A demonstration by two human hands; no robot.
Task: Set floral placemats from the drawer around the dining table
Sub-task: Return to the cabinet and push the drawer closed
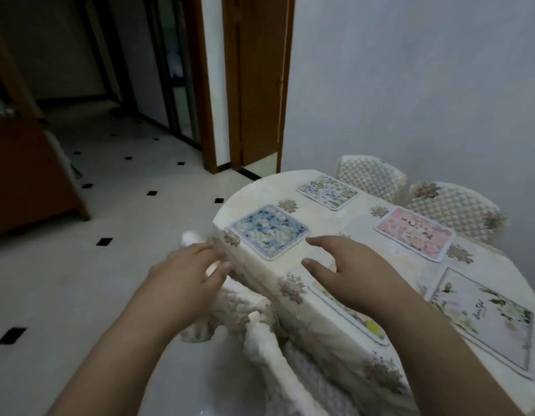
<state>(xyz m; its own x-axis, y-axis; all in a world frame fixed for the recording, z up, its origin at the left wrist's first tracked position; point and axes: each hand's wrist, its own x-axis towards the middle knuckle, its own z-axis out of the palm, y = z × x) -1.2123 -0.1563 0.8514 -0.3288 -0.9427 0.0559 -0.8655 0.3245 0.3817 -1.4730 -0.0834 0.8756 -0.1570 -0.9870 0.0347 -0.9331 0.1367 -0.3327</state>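
I see the floor (116, 223) filling the left, pale tile with small black squares, and a wooden door frame (254, 85) behind. The round table (344, 229) sits to the right under a cream cloth with flower motifs, its hem hanging over the near edge. Two quilted chairs (452, 211) stand at the far side against the wall, and a third chair (269, 355) is tucked in below my arms.

Five mats lie flat around the tabletop. The white mat (485, 322) is nearest on the right. The pink mat (415, 232) lies before the far chairs. The blue mat (269, 231) is at the left edge, the green mat (327, 192) at the far edge. The yellow mat (350, 316) lies partly under my right arm.

My right hand (347, 268) hovers over the table beside the blue mat, fingers spread and holding nothing. My left hand (185, 271) is blurred at the table's rim, fingers loosely apart; I cannot tell whether they touch the cloth.
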